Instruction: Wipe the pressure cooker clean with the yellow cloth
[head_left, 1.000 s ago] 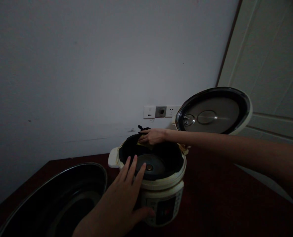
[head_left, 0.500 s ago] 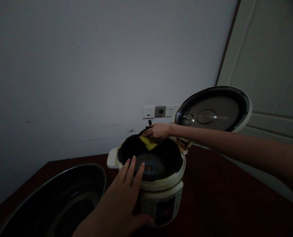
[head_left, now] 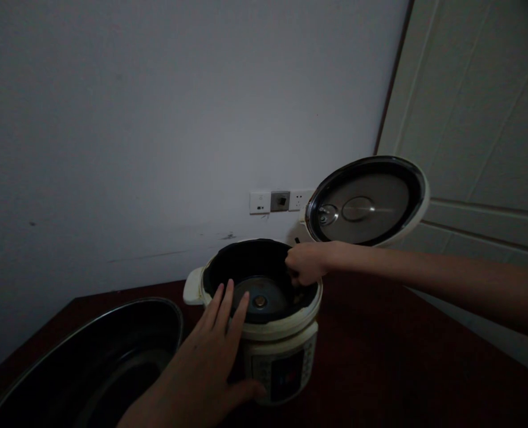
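A white electric pressure cooker (head_left: 281, 333) stands with its lid (head_left: 370, 202) swung up on the right side. Its dark inside shows a round metal plate with a small knob in the middle. My left hand (head_left: 205, 356) lies against the front left of the cooker, fingers spread over the rim and thumb near the control panel. Inside the right part of the opening, my right hand (head_left: 308, 261) is closed in a fist against the inner wall. The yellow cloth (head_left: 297, 295) is almost wholly hidden beneath that hand; only a dim trace shows low down.
A large dark pan (head_left: 174, 309) stands on the dark red table (head_left: 370, 345), left of the cooker. Behind is a pale wall with sockets (head_left: 260, 203). A panelled door (head_left: 477, 131) rises at the right, beyond the raised lid.
My right hand has moved from the back rim to the right inner wall, taking the yellow cloth along. My left hand stays at the rim. The view has shifted slightly right.
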`<state>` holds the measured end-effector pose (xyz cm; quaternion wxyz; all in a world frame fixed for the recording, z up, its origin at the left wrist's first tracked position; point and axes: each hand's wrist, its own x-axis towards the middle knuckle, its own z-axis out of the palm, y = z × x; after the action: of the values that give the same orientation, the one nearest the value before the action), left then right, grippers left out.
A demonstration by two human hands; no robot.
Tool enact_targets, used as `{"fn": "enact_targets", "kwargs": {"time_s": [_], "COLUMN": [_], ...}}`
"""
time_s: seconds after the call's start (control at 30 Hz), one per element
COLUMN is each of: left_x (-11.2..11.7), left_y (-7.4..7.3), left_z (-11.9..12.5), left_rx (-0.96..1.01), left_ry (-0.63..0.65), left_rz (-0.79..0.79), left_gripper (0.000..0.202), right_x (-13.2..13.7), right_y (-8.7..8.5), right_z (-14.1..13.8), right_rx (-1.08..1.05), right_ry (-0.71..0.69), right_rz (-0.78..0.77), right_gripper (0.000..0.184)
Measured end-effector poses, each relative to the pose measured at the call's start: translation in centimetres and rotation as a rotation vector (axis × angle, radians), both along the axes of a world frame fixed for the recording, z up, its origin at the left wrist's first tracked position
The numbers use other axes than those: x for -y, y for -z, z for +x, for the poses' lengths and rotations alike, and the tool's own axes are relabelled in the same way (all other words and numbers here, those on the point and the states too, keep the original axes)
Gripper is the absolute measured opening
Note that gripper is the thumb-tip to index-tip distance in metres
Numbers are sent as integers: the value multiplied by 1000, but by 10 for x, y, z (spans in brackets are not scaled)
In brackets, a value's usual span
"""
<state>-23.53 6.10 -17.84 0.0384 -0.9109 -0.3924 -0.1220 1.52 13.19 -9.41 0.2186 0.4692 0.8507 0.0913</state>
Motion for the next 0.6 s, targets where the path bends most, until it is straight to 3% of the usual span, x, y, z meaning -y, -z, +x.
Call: {"fn": "enact_targets", "kwargs": {"time_s": [0.17, 0.3, 0.4, 0.53, 0.6], "left_x": [1, 1, 2, 3, 2], "left_y": [1, -2, 0, 13, 21], "left_z": [-1, -2, -1, 6, 10], "left_rx": [-7, -24, -31, 9, 32], "left_ry": [5, 14, 13, -14, -43], "left_rz": [32, 38, 79, 246, 359], "left_gripper": [98, 94, 94, 107, 110], "right_x": [-1, -11, -12, -15, -21], "right_y": [3, 24, 43, 57, 60], "right_z": [-23, -54, -79, -100, -105], "right_rx": [-263, -647, -927, -1070, -1252], "right_ry": [182, 272, 319, 451, 525], "right_rz": [-407, -708, -705, -701, -760], "right_gripper": [38, 29, 20, 35, 35]}}
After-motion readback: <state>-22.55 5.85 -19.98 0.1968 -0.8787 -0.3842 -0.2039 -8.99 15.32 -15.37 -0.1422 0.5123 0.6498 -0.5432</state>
